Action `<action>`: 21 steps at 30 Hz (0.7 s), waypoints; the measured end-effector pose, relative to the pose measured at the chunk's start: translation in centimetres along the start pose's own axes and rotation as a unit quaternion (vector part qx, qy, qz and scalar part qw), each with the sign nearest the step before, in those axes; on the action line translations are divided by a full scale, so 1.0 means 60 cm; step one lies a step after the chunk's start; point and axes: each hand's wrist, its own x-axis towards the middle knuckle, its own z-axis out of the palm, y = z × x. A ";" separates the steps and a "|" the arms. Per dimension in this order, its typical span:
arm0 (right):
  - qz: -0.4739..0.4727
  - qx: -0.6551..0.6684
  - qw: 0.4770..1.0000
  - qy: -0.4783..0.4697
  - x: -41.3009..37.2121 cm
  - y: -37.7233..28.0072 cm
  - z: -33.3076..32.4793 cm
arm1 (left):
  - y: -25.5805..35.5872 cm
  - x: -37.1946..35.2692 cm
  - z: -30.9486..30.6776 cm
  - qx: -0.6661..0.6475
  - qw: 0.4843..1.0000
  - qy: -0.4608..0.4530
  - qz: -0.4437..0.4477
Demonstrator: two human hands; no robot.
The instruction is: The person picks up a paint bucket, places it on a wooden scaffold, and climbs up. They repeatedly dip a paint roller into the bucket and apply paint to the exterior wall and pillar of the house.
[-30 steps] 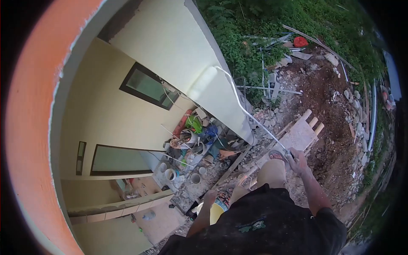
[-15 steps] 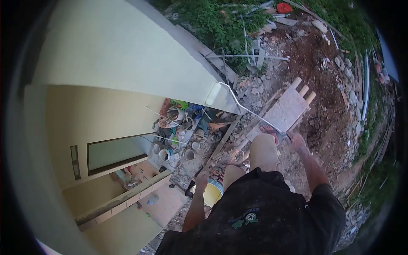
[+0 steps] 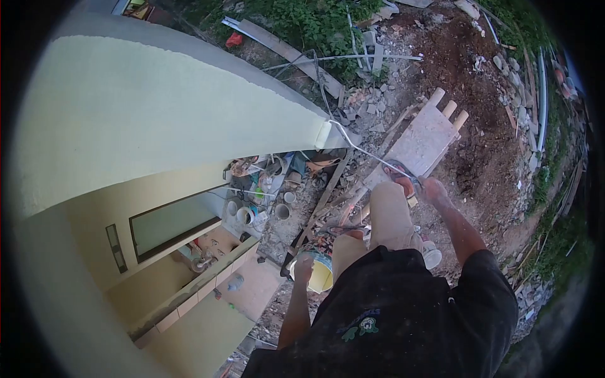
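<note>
My right hand (image 3: 435, 191) is closed round the handle of a paint roller (image 3: 368, 154). Its long metal rod runs up and left to a pale roller sleeve (image 3: 323, 135), which touches the lower edge of the pale-painted wall (image 3: 189, 104). My left hand (image 3: 304, 268) is closed at the rim of a bucket (image 3: 321, 280) with pale yellow paint inside, close to my legs. The fingers on the rim are partly hidden.
A plank platform (image 3: 416, 142) on round poles lies under my foot. Several tubs and buckets (image 3: 246, 215) stand among rubble below the wall. A long board (image 3: 328, 195) runs beside them. Broken stones, loose pipes and brown soil (image 3: 472, 151) lie on the right.
The view has shifted, showing more of the wall's far edge. The roller sleeve sits slightly lower and further right against the wall. Both hands keep their grip.
</note>
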 end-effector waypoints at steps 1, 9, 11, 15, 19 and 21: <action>0.002 0.000 1.000 -0.002 0.004 -0.011 -0.002 | 0.018 -0.006 0.005 -0.041 0.997 0.006 -0.066; 0.047 0.034 0.997 -0.051 0.051 -0.048 0.018 | 0.062 -0.019 0.028 -0.041 0.998 0.022 -0.029; 0.053 0.033 0.997 -0.045 0.020 -0.082 -0.027 | 0.050 -0.004 0.020 -0.051 0.998 0.007 -0.029; 0.041 0.044 0.998 -0.025 -0.024 -0.078 -0.058 | 0.022 0.024 0.013 -0.027 0.999 -0.040 -0.018; -0.004 0.032 0.999 0.025 -0.069 -0.069 -0.080 | 0.067 0.001 0.026 -0.029 0.999 -0.014 -0.027; -0.006 0.038 0.998 0.049 -0.089 -0.075 -0.092 | 0.074 -0.007 0.030 -0.042 0.998 -0.004 -0.040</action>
